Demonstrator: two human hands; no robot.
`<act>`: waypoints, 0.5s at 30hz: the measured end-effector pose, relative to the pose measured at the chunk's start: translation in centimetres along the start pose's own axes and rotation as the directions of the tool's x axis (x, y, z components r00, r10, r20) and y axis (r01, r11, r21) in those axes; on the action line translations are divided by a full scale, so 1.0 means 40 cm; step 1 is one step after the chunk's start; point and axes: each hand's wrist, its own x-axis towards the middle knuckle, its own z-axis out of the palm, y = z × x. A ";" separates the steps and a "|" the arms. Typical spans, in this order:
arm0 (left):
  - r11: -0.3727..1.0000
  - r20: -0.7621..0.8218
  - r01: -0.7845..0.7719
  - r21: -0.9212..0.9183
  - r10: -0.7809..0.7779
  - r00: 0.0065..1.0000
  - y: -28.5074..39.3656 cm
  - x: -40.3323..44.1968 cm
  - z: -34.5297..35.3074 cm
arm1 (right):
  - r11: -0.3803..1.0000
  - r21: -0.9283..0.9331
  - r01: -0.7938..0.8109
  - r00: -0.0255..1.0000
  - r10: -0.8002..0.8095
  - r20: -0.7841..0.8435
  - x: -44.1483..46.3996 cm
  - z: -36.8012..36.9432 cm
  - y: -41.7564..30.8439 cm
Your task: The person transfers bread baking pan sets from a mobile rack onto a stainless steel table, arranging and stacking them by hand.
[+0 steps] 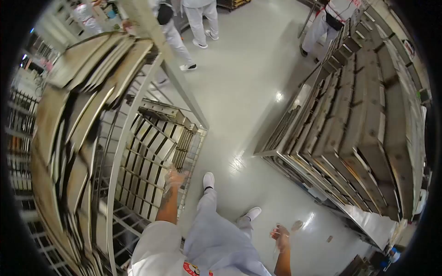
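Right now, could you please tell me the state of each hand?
Left hand: near the metal rack; open or closed cannot be told.
Right hand: fingers partly curled; whether it grips anything cannot be told.

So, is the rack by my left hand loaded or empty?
Loaded: flat metal trays are stacked on the rack beside your left hand.

The top edge cuts off a co-worker in white [200,19] at the torso; the left hand [174,178] is blurred (its fingers hard to tell apart).
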 end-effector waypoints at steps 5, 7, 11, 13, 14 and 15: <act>0.966 -0.394 -0.134 0.221 0.214 0.894 -0.087 0.383 0.151 | 0.984 -0.174 -0.041 0.998 0.049 0.042 0.015 0.217 0.078; 0.976 -0.092 0.021 0.216 -0.001 0.996 -0.034 0.455 0.088 | 0.963 -0.249 -0.104 0.993 0.112 0.019 0.009 0.277 0.105; 0.943 0.001 0.163 0.289 -0.171 0.985 0.000 0.514 0.081 | 0.931 -0.240 -0.273 0.962 0.265 -0.067 -0.013 0.271 0.207; 0.943 0.018 0.108 0.313 -0.120 0.993 -0.006 0.535 0.085 | 0.902 -0.249 -0.353 0.935 0.331 -0.127 -0.025 0.258 0.220; 0.944 0.034 0.082 0.320 -0.098 0.995 -0.037 0.563 0.104 | 0.894 -0.241 -0.379 0.925 0.353 -0.144 -0.034 0.239 0.234; 0.944 0.050 0.059 0.326 -0.079 0.996 -0.078 0.590 0.130 | 0.884 -0.235 -0.403 0.914 0.374 -0.159 -0.037 0.222 0.244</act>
